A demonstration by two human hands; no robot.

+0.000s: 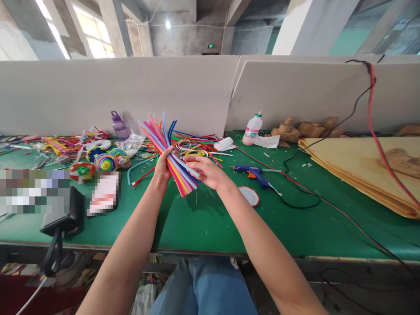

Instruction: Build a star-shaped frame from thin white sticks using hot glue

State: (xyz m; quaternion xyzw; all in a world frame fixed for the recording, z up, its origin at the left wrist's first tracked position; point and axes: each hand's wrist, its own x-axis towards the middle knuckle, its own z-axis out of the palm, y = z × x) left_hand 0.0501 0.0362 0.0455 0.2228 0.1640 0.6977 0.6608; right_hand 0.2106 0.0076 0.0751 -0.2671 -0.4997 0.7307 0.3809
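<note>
Above the middle of the green table, a thick bundle of pipe cleaners in pink, red, yellow, purple and blue is held at a slant. My left hand is wrapped round its middle, and the upper ends fan out. At the lower right side of the bundle, my right hand has bent fingers closed against the blue stems. Its fingertips are partly hidden by the stems. More loose pipe cleaners lie in a heap behind the hands.
A blue glue gun with its cord lies right of my hands, near a round white lid. Behind stands a bottle. Pompom-like balls, a purple bottle and a black power bank are left; yellow sheets right.
</note>
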